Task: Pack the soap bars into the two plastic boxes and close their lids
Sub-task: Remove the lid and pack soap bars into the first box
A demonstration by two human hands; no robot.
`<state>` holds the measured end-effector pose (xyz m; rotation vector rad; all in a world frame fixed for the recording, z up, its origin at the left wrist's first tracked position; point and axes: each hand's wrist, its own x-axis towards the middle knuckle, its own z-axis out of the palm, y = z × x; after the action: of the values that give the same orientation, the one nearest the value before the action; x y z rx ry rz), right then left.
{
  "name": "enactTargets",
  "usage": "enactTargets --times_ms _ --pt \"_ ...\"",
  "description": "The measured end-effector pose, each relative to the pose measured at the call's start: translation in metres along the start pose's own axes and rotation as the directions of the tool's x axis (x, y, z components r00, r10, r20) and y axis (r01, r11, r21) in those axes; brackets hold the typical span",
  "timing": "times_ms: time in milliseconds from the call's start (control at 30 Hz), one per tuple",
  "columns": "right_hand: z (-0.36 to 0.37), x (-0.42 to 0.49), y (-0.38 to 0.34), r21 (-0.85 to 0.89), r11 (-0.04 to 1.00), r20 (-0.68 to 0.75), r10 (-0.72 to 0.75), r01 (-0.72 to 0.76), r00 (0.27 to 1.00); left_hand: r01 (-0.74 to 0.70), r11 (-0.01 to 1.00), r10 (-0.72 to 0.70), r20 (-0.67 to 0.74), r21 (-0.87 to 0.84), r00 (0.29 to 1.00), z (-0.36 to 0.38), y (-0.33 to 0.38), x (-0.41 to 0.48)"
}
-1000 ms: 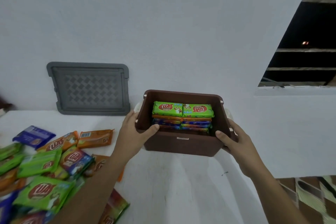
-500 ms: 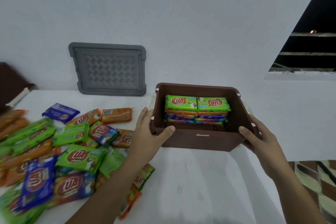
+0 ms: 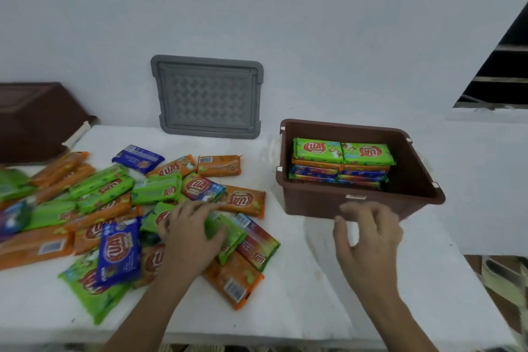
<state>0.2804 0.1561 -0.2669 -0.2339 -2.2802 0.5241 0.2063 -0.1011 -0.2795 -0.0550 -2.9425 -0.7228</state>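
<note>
**Soap bars, loose and boxed**

While the left hand lies flat with fingers spread on a green soap bar in the loose pile, the right hand hovers unclenched, holding nothing, just before the brown box. Stacked bars fill its left part. A grey lid leans against the wall.

Pretty bare room honestly. Plain white wall fills most of the view, a bit scuffed, under dim, flat, bluish light. The desk is white too and pushed right up against that wall. On the right there's a dark opening with pale horizontal bars across it, a white ledge under it. Bottom right you can just catch a patterned floor, brown and greenish.
</note>
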Motion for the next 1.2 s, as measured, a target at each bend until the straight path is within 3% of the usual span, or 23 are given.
enactTargets --times_ms 67,167,300,600,733,900,1067,1200 --pt "0.018 -0.012 -0.017 0.063 0.997 0.209 -0.062 0.05 0.976 0.032 0.995 -0.039 0.07 0.09 0.997 -0.004 -0.011 -0.002" --pt "0.044 -0.026 -0.036 0.043 0.995 0.535 0.05 -0.086 0.844 0.021 0.985 -0.051 0.169 0.174 0.984 -0.004 -0.014 -0.001" --pt "0.065 -0.035 -0.055 -0.049 0.995 0.693 0.099 -0.09 0.714 0.016 0.968 -0.091 0.287 0.252 0.954 -0.011 -0.013 0.003" --pt "0.055 -0.032 -0.05 0.045 0.939 0.738 0.2 -0.342 0.644 -0.056 0.948 -0.08 0.408 0.312 0.909 -0.016 -0.004 0.004" --pt "0.037 -0.028 -0.041 0.145 0.827 0.748 0.267 -0.543 0.608 -0.102 0.951 -0.037 0.434 0.293 0.9 -0.014 0.005 0.001" --pt "0.013 -0.022 -0.029 0.26 0.757 0.703 0.277 -0.6 0.655 -0.037 0.972 -0.044 0.333 0.233 0.942 -0.007 0.016 -0.002" --pt "-0.005 -0.017 -0.014 0.36 0.697 0.681 0.259 -0.621 0.685 0.026 1.0 -0.023 0.31 -0.008 0.95 -0.012 0.03 -0.002" --pt "-0.017 -0.009 -0.002 0.388 0.733 0.674 0.189 -0.559 0.714 0.016 0.974 0.051 0.289 -0.225 0.956 -0.021 0.036 0.005"
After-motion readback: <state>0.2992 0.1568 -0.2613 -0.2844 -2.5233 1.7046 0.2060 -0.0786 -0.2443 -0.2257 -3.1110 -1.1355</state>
